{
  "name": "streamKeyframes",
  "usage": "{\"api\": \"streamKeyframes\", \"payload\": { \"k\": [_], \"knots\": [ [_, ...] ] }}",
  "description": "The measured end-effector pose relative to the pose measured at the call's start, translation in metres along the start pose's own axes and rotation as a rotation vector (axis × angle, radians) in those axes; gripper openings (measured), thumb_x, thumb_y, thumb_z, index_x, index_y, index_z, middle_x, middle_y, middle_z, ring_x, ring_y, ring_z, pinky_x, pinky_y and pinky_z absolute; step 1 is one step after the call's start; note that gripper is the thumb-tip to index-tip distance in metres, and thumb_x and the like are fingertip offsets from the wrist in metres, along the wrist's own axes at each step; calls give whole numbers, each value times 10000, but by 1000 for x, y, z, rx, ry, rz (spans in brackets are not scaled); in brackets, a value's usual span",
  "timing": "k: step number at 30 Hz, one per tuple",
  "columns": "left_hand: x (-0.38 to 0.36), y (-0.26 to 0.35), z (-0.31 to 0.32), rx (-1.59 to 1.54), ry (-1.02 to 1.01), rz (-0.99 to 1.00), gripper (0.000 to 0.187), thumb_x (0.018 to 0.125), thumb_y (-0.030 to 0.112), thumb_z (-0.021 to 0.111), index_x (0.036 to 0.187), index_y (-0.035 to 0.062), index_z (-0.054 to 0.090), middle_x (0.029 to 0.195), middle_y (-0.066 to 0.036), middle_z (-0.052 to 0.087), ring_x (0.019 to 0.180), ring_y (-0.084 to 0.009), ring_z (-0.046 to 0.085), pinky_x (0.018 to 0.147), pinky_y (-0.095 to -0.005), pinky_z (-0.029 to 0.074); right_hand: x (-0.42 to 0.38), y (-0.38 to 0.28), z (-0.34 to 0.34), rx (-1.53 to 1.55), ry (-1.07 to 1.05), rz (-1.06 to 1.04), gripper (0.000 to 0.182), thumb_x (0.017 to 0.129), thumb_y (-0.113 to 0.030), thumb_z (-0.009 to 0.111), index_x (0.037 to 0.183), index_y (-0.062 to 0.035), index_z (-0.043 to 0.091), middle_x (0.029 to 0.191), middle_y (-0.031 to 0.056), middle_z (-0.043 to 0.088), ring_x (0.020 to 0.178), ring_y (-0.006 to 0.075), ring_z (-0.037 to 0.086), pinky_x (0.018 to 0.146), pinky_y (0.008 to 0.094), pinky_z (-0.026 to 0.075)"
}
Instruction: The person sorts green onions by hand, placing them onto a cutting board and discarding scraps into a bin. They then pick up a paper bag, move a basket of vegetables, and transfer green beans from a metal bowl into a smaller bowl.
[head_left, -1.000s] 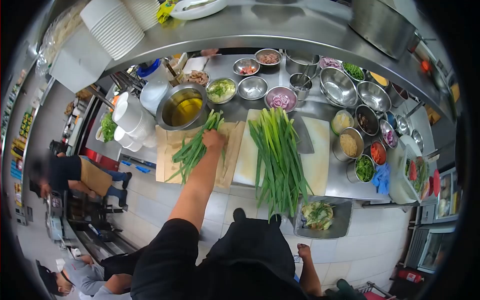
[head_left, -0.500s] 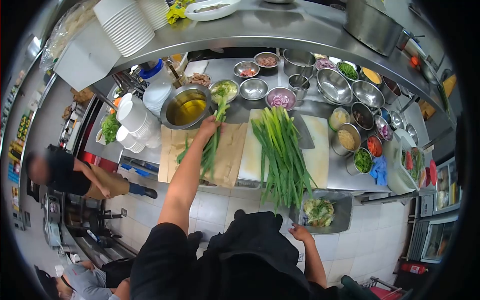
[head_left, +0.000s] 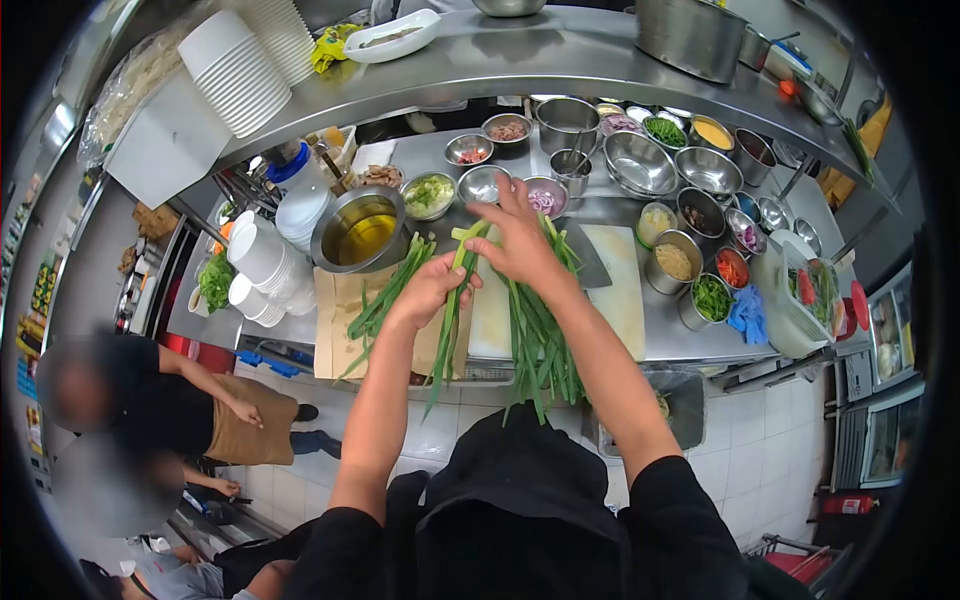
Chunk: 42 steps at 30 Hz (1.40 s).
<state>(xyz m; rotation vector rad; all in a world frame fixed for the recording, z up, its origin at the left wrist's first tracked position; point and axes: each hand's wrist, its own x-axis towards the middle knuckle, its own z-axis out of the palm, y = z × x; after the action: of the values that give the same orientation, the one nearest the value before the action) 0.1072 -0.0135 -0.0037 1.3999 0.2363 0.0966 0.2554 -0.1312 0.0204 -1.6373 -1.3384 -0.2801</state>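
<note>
Scallions (head_left: 452,300) run long and thin from the left hand (head_left: 432,290), their pale ends pointing up toward the back of the surface (head_left: 690,345) and their green tips hanging past its front edge toward the floor. The left hand's grip is closed around these few stalks about midway along them. The right hand (head_left: 520,245) sits just beside it, thumb and fingers pinching the pale upper ends of the same stalks, the remaining fingers spread.

A larger bunch (head_left: 540,340) lies on the white cutting board (head_left: 625,290), its long axis running back to front, its tips also overhanging the front edge. A smaller bunch (head_left: 385,295) lies slantwise on brown paper (head_left: 335,330) near the left end, pale ends toward the back right.

The stalks are smooth, tubular and limp at the tips. The surface is brushed steel; the board is flat and rectangular, and a broad knife blade (head_left: 590,262) rests on it behind the right hand.

Round steel bowls crowd the back edge and the right end. A wide pot of yellow liquid (head_left: 362,230) stands at the back left, with stacked white cups (head_left: 265,262) beside it. Bare board to the right of the big bunch is the only free room.
</note>
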Motion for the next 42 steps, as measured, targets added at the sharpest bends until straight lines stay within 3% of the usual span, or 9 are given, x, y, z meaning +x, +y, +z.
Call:
{"api": "streamKeyframes", "payload": {
  "k": [8,16,20,23,28,34,36,40,42],
  "knots": [
    [-5,0,35,-55,-79,-236,201,904,151,439,1053,34,508,741,-36,556,539,-101,474,498,-234,394,-45,31,-39,80,-22,-40,149,694,-112,701,745,-18,597,1410,160,309,1329,425,113,1054,478,172],
    [14,-13,109,-229,-245,-350,405,932,232,425,1268,6,405,807,-57,556,575,-135,479,563,-274,423,-242,48,-191,-14,364,656,72,826,-41,546,843,9,595,715,96,621,682,147,609,644,277,473],
    [47,-21,140,-395,-269,-279,397,918,225,469,1251,14,422,828,-54,571,643,-146,523,573,-294,450,-344,80,-189,-643,-17,892,431,787,-223,637,1125,23,535,1100,229,553,1059,378,504,884,418,412],
    [70,-22,171,-362,-269,-185,383,912,208,482,1244,24,425,850,-56,575,676,-156,539,611,-306,466,-285,51,-175,160,180,833,440,839,-211,596,1202,13,488,1149,179,560,1042,237,543,874,333,420],
    [95,-14,208,-429,-68,53,285,916,179,475,1169,51,447,865,-69,574,705,-176,544,657,-338,477,-206,33,-120,884,94,402,395,867,-228,560,1198,-26,482,907,26,574,756,119,542,646,281,445],
    [92,23,149,-384,512,506,241,949,141,385,1181,77,378,894,-58,489,690,-161,479,644,-344,440,-221,44,-116,469,-187,728,251,850,-228,567,966,-7,539,771,196,586,732,342,583,657,378,445],
    [83,18,131,-365,650,503,210,950,139,374,1150,75,379,870,-55,484,681,-154,461,634,-340,431,-239,52,-114,466,-104,667,206,887,-186,509,841,10,554,601,109,530,569,203,526,566,309,426],
    [72,-1,123,-426,720,515,180,947,132,375,1116,71,380,806,-39,469,641,-140,433,585,-317,401,-251,60,-109,280,38,646,206,885,-189,500,832,-1,564,679,145,594,613,303,564,577,357,434],
    [65,-14,129,-442,806,473,190,944,133,379,1123,67,377,777,-24,450,599,-125,403,542,-288,370,-272,67,-99,580,328,1028,236,905,-219,495,840,-6,572,685,29,588,593,113,509,556,255,414]
  ]
}}
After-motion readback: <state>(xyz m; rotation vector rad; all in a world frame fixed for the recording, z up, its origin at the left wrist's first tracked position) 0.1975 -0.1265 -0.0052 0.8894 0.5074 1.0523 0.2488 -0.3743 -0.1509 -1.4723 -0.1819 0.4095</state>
